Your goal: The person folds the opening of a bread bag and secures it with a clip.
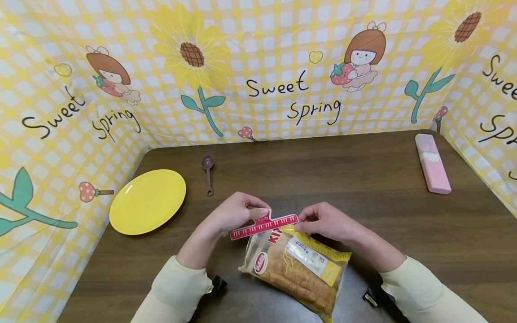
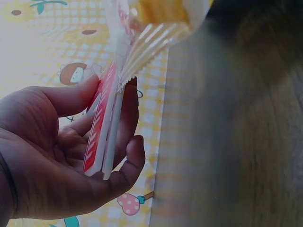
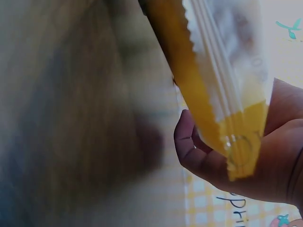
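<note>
A red bag clip (image 1: 264, 227) with white stripes lies across the top of a bread bag (image 1: 299, 269). My left hand (image 1: 236, 214) grips the clip, thumb on its handle and fingers behind. In the left wrist view the clip (image 2: 102, 125) is seen end-on, its two bars slightly apart at the near end, with the bag's crimped edge (image 2: 151, 45) by the far end. My right hand (image 1: 329, 223) pinches the bag's top corner by the clip's right end. The right wrist view shows the bag's yellow side (image 3: 241, 137) covering part of that hand. Browned bread shows through the clear plastic.
To the left on the brown table (image 1: 323, 166) lies a yellow plate (image 1: 147, 202), with a purple measuring spoon (image 1: 208, 172) beside it. A pink and white oblong box (image 1: 433, 163) lies at the far right. A patterned yellow cloth (image 1: 266, 54) surrounds the table's back and sides.
</note>
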Demonstrator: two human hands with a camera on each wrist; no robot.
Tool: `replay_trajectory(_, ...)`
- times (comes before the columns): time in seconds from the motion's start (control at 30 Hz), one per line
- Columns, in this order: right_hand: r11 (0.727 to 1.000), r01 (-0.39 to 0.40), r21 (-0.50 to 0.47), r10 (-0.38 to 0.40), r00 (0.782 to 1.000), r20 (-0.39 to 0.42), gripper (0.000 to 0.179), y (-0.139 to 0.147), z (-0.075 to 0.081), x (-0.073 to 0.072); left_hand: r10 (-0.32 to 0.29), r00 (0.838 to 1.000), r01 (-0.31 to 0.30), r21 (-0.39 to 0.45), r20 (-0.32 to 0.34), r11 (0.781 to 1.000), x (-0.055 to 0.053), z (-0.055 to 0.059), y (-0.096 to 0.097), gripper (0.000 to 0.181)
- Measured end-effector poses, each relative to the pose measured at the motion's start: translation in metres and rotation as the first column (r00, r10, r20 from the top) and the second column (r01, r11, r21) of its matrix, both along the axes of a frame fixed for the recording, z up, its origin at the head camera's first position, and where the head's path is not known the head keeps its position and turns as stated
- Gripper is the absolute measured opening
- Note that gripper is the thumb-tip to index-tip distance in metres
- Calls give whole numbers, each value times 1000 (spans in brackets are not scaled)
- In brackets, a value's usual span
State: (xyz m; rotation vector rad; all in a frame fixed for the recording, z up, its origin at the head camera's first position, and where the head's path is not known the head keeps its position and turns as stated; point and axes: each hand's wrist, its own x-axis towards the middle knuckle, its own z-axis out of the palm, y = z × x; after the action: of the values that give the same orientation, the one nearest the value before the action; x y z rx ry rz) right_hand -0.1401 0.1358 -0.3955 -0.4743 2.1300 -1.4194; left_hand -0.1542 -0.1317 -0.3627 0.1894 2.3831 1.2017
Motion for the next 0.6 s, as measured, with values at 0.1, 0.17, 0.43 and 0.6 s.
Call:
replay_trajectory(0.1,998,65,28,-63,996,-57,19,4,5,-3,24,1000,-24,-12,-14,1000,-5,-2,-3,18)
replay_trajectory(0.17,991,128,41,-124,988,-96,21,8,9,-5,44,999,-44,-12,-23,999,-8,-4,-6,20)
replay_trajectory(0.43,950,309,-37,-311,936,-165,26,20,21,-9,193,981,-192,59,0,980,-20,-15,-18,26)
replay_trajectory(0.6,924,371,-89,-382,907,-178,25,21,23,-10,279,960,-281,92,40,955,-25,-20,-25,29)
